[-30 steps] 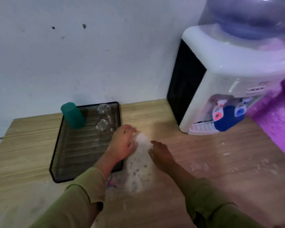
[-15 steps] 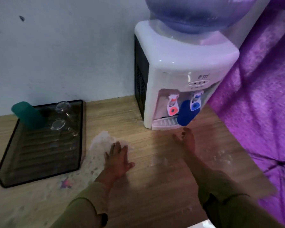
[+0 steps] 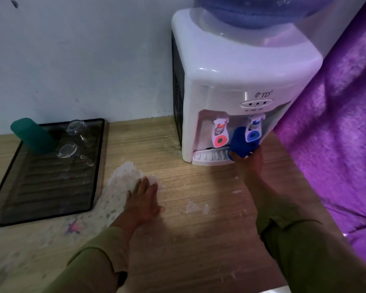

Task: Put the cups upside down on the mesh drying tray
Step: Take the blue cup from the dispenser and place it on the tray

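Note:
A black mesh drying tray (image 3: 40,216) lies at the left on the wooden table. A green cup (image 3: 33,135) stands upside down at its far left corner, with two clear glass cups (image 3: 75,126) (image 3: 67,150) upside down beside it. A blue cup (image 3: 242,143) sits on the water dispenser's drip grille under the blue tap. My right hand (image 3: 248,163) wraps around the blue cup from below. My left hand (image 3: 143,200) rests flat on the table, fingers spread, just right of the tray.
A white water dispenser (image 3: 226,81) with a blue bottle on top stands against the wall at the back right. Purple fabric (image 3: 336,134) hangs along the right side. The table (image 3: 188,240) has white worn patches.
The view swung right. My right hand reached forward from the table to the dispenser and closed on the blue cup. My left hand left the tray's edge and lies flat on the table.

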`<state>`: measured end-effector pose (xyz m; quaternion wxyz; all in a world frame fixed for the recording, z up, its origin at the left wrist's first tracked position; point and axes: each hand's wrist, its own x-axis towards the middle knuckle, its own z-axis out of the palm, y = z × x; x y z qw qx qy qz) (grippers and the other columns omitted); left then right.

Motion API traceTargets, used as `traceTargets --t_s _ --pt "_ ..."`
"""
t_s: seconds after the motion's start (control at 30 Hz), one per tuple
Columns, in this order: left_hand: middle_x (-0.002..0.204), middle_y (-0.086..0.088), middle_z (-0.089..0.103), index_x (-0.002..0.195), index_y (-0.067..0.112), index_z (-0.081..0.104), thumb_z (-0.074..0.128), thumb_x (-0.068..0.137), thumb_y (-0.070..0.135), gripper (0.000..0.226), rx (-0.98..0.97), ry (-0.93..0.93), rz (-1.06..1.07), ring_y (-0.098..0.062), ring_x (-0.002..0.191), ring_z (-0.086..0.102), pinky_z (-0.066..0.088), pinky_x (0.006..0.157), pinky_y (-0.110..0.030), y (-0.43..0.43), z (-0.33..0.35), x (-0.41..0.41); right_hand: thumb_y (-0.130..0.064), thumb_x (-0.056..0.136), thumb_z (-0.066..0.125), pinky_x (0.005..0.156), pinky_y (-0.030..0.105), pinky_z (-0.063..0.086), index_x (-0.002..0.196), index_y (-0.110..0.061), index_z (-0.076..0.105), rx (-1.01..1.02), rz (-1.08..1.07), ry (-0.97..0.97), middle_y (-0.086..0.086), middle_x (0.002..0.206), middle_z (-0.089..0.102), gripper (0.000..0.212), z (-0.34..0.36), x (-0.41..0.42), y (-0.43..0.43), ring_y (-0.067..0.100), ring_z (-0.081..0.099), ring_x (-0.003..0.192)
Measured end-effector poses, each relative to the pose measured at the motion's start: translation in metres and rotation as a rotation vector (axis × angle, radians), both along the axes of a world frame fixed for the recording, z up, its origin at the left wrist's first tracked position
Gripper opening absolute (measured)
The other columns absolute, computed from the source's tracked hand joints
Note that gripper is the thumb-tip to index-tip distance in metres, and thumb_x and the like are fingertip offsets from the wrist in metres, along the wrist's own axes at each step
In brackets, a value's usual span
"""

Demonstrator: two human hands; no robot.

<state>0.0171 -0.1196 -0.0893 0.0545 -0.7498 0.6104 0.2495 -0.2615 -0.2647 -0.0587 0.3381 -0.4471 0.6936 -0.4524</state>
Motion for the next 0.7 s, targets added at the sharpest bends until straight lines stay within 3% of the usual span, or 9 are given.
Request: traceTargets --t_s 0.13,0.27,0.37,0.43,0.47,0.53,0.6,0.7 --pt "0.161 -0.008 -0.01 0.148 0.026 0.01 0.06 0.081 0.051 0.087 0.019 0.019 0.013 -0.027 0.148 -0.012 0.006 0.118 -0.056 0.0 0.001 0.0 -0.011 0.064 0.083 0.082 0.025 0.044 0.123 -0.011 0.047 -0.007 0.01 -0.072 0.006 0.115 0.063 0.069 -0.001 0.002 -0.004 0.017 0.058 0.098" --pt "0.161 -0.009 -0.009 0.148 0.025 0.012 0.062 0.08 0.048 0.087 0.026 0.038 0.022 -0.028 0.148 -0.011 0.006 0.118 -0.057 -0.002 0.004 -0.001 -0.014 0.065 0.082 0.084 0.027 0.046 0.124 -0.012 0.046 -0.009 0.004 -0.099 0.005 0.116 0.062 0.069 -0.002 0.004 0.002 0.018 0.058 0.1" --pt "0.16 -0.009 -0.006 0.146 0.025 0.015 0.065 0.077 0.047 0.088 0.032 0.036 0.033 -0.029 0.148 -0.008 0.01 0.117 -0.058 -0.005 0.004 -0.004 -0.01 0.064 0.082 0.069 0.023 0.053 0.12 -0.012 0.05 -0.028 -0.009 -0.178 0.01 0.113 0.066 0.064 -0.004 0.006 0.013 0.021 0.063 0.096" --pt "0.159 -0.01 -0.003 0.144 0.025 0.018 0.066 0.075 0.047 0.088 0.026 0.027 0.029 -0.031 0.147 -0.004 0.015 0.118 -0.058 -0.007 0.003 -0.004 -0.006 0.068 0.079 0.056 0.013 0.052 0.11 -0.011 0.053 -0.068 -0.006 -0.212 0.006 0.099 0.065 0.051 0.001 0.008 0.024 0.014 0.063 0.082" --pt "0.159 -0.01 -0.001 0.143 0.025 0.019 0.066 0.074 0.046 0.087 0.035 0.026 0.024 -0.032 0.147 -0.002 0.016 0.118 -0.058 -0.009 0.003 -0.004 -0.005 0.069 0.079 0.056 0.016 0.051 0.106 -0.014 0.054 -0.08 -0.007 -0.209 0.003 0.093 0.063 0.045 0.003 0.01 0.029 0.01 0.06 0.076" --pt "0.156 -0.011 0.008 0.142 0.025 0.022 0.065 0.073 0.045 0.084 0.059 0.02 -0.003 -0.034 0.145 0.008 0.022 0.116 -0.057 -0.01 0.007 -0.001 -0.008 0.068 0.079 0.057 0.026 0.05 0.106 -0.012 0.057 -0.06 -0.016 -0.216 0.001 0.081 0.06 0.043 0.008 0.014 0.043 0.014 0.058 0.074" --pt "0.148 -0.011 0.026 0.138 0.025 0.029 0.061 0.069 0.049 0.079 0.077 0.002 -0.054 -0.034 0.138 0.026 0.032 0.11 -0.056 -0.013 0.014 0.005 -0.008 0.071 0.076 0.051 0.023 0.047 0.104 -0.006 0.057 -0.014 -0.011 -0.218 -0.004 0.071 0.056 0.038 0.011 0.02 0.051 0.018 0.056 0.072" --pt "0.119 -0.007 0.061 0.111 0.025 0.055 0.054 0.06 0.055 0.06 0.034 0.066 -0.062 -0.028 0.111 0.056 0.049 0.095 -0.049 -0.011 0.018 0.019 -0.003 0.078 0.067 0.053 0.022 0.04 0.092 -0.01 0.059 0.063 0.058 -0.183 -0.006 0.067 0.05 0.018 0.007 0.031 0.062 0.013 0.049 0.063"
